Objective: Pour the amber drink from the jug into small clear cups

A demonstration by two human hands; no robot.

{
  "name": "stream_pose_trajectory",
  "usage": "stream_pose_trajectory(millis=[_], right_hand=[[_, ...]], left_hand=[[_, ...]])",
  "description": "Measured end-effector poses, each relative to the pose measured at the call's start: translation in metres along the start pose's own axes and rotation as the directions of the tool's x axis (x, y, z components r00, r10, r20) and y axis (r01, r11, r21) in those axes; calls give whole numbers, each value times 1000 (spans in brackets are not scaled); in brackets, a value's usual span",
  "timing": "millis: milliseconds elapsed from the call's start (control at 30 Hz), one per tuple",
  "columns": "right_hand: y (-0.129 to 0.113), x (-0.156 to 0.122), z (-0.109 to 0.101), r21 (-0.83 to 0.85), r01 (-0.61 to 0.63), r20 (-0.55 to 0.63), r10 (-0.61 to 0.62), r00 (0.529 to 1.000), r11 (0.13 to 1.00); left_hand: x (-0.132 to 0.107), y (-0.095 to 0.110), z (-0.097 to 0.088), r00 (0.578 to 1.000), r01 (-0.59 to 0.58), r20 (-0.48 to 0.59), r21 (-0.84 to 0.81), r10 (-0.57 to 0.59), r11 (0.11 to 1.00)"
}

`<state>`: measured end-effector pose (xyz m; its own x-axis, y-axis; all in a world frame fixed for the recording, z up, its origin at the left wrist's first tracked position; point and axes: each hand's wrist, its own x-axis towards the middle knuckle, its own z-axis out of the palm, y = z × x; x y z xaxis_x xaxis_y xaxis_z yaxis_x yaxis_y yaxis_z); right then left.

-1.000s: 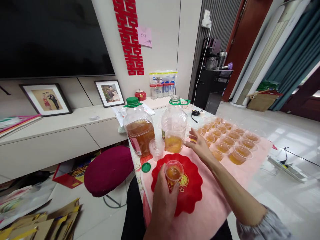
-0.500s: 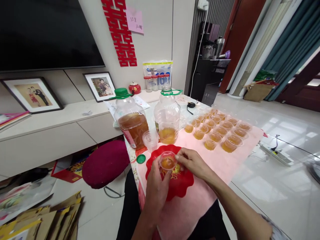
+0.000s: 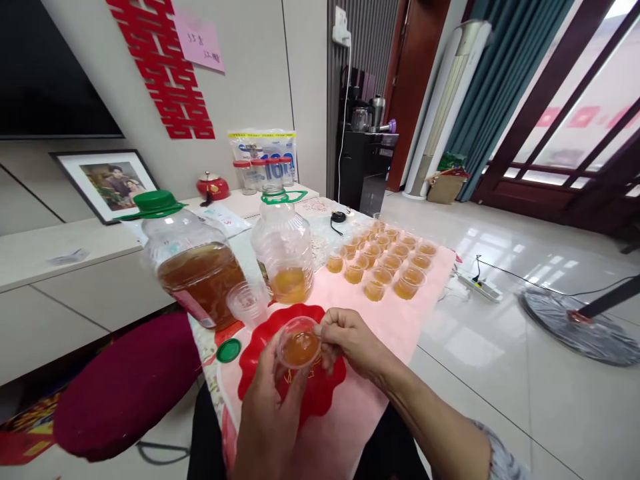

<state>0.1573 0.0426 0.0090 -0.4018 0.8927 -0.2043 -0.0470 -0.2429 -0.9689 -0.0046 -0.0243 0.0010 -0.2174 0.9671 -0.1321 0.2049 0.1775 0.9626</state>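
Observation:
A clear plastic cup (image 3: 300,343) with amber liquid in it is held over a red scalloped tray (image 3: 326,397). My left hand (image 3: 270,407) wraps round its left and near side, the thumb along the front. From the right, my right hand (image 3: 350,340) pinches at the cup's rim, fingers curled. Behind the tray stand a large jug (image 3: 200,283) of amber liquid with a green cap and an open jug (image 3: 286,250) with a little liquid at its bottom. Nested clear cups (image 3: 246,303) lean beside them. A loose green cap (image 3: 229,351) lies left of the tray.
Several filled cups (image 3: 378,287) stand in rows on the pink cloth (image 3: 395,327) to the right. A black tape measure (image 3: 339,217) lies farther back. Left of the table is a maroon stool (image 3: 127,390); a fan base (image 3: 580,327) stands on the floor at right.
The view has turned right, so everything appears farther left, and the cup looks larger and nearer. Both hands keep their hold on the cup.

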Motion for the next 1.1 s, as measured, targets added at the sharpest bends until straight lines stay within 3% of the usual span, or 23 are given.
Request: stream_pose_trajectory(millis=[200,333,467,533,667,867,1100], right_hand=[[-4,-33,-20,108,56,-93,-46,995,993],[3,-57,-51,138,90,-226,-57,972,986],[12,-73,-87,149,126,-390,-59,919,981],[16,-77,-103,151,147,-466,-61,883,978],[22,-79,-127,151,181,-575,-63,816,972],[26,-73,-144,161,227,-651,-69,756,961],[30,-61,-149,181,258,-688,-65,722,949]], left_hand=[[-8,-8,12,992,-123,47,87,119,989],[-17,-15,21,972,-233,31,190,231,954],[-39,-20,45,948,-317,8,109,318,942],[-48,-30,59,933,-352,100,63,345,934],[-53,-59,78,853,-471,278,44,442,881],[-45,-87,84,787,-554,363,61,498,830],[-44,-92,85,779,-565,362,51,512,824]])
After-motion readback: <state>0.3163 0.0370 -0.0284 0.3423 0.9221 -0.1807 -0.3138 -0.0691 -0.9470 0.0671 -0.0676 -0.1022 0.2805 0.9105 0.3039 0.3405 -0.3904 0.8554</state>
